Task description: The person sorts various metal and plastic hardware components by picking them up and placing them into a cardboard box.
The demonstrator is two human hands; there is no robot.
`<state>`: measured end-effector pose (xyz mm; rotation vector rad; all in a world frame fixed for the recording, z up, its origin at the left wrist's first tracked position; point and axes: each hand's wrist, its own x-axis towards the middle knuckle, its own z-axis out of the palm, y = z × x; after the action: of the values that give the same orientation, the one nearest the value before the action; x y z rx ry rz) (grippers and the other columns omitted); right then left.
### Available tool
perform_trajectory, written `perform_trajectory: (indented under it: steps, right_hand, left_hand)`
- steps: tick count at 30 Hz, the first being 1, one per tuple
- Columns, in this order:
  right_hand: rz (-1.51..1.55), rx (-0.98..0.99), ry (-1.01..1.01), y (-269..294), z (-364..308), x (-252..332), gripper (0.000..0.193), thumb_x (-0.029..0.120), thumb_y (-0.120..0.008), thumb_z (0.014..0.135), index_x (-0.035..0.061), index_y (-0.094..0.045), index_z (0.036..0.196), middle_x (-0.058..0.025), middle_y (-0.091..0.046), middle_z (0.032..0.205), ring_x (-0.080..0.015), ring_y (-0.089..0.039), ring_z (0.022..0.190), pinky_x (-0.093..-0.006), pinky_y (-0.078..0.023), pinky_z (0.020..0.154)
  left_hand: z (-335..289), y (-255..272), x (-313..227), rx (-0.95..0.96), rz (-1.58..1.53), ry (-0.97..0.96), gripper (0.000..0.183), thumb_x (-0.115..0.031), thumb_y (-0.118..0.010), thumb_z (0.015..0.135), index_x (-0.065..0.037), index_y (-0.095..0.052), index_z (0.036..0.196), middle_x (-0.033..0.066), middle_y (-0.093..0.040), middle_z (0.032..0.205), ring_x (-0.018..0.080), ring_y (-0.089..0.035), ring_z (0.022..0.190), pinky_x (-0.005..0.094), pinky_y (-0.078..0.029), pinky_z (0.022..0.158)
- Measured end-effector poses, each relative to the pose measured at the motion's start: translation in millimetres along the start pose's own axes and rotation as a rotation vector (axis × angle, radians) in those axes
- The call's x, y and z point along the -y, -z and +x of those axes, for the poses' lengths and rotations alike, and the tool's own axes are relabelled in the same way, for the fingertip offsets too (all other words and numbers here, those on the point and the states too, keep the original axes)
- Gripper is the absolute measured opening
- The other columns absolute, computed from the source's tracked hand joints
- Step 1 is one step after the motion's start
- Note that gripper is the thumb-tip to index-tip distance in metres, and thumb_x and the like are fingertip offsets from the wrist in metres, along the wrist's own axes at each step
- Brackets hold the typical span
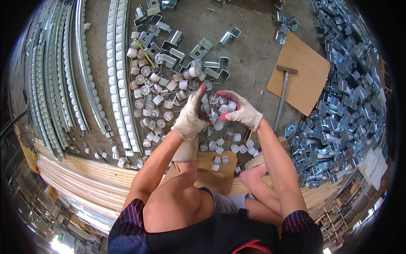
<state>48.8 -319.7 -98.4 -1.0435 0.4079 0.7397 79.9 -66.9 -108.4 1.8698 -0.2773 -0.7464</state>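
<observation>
Both my hands wear white knit gloves with pink fingertips. My left hand (190,116) and my right hand (241,111) are cupped together around a scooped load of small white plastic wheels (215,106), held just above the concrete floor. More white wheels (155,95) lie scattered on the floor to the left of my hands, and several (224,148) lie just below them. My bare knees and one foot show beneath my forearms.
Bent metal brackets (198,55) lie beyond my hands. A big heap of metal brackets (347,93) fills the right side. A hammer (282,91) rests on a cardboard sheet (302,76). Long metal rails with white rollers (118,76) run along the left. Cardboard (211,173) lies under my legs.
</observation>
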Motion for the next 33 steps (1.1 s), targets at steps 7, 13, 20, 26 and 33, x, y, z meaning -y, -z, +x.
perform_trajectory:
  steps: [7, 13, 20, 26, 33]
  right_hand:
    - [0.046, 0.047, 0.2, -33.3, -28.0, 23.0, 0.082, -0.01, -0.082, 0.082, 0.0088, -0.052, 0.156, -0.0021, -0.06, 0.144, -0.0122, -0.061, 0.123, -0.0326, -0.057, 0.105]
    - [0.173, -0.115, 0.235, -15.3, -16.3, 45.3, 0.073, -0.002, -0.084, 0.087, 0.0072, -0.055, 0.153, -0.0043, -0.064, 0.142, -0.0176, -0.063, 0.128, -0.0357, -0.056, 0.109]
    - [0.264, -0.152, 0.654, 25.3, 46.9, 304.2, 0.047, 0.035, -0.068, 0.108, 0.0096, -0.058, 0.146, -0.0113, -0.071, 0.132, -0.0283, -0.073, 0.115, -0.0438, -0.064, 0.097]
    - [0.191, -0.446, 0.489, 126.1, 74.7, 351.6, 0.057, 0.046, -0.064, 0.108, 0.0055, -0.054, 0.147, -0.0215, -0.07, 0.127, -0.0385, -0.074, 0.102, -0.046, -0.067, 0.085]
    - [-0.279, -0.731, 0.227, 74.4, -10.2, 124.8, 0.028, 0.03, -0.068, 0.108, 0.0089, -0.069, 0.126, -0.0033, -0.072, 0.096, -0.0127, -0.069, 0.075, -0.0287, -0.053, 0.059]
  left_hand:
    - [-16.3, 16.9, -28.5, -0.016, -0.054, -0.131, 0.127, 0.007, -0.091, 0.062, -0.012, -0.028, 0.171, 0.0169, -0.043, 0.162, 0.0284, -0.055, 0.139, 0.0359, -0.059, 0.098]
    - [39.1, 38.1, -91.0, 0.071, 0.136, -0.181, 0.118, -0.009, -0.093, 0.064, -0.014, -0.034, 0.167, 0.0245, -0.048, 0.154, 0.0435, -0.053, 0.143, 0.0479, -0.05, 0.118]
    - [242.2, 124.2, -282.3, -0.393, 0.799, -0.344, 0.083, -0.02, -0.092, 0.074, -0.01, -0.06, 0.15, 0.0174, -0.073, 0.13, 0.0263, -0.077, 0.098, 0.0367, -0.063, 0.086]
    - [267.9, 196.2, -272.1, -0.645, 0.48, -0.338, 0.075, -0.028, -0.085, 0.08, -0.004, -0.059, 0.145, 0.0241, -0.07, 0.138, 0.0391, -0.068, 0.127, 0.0437, -0.054, 0.11]
    - [62.7, 187.4, -63.7, -0.523, 0.328, 0.045, 0.038, -0.018, -0.083, 0.088, -0.005, -0.074, 0.123, 0.0098, -0.081, 0.108, 0.0182, -0.076, 0.092, 0.0336, -0.059, 0.086]
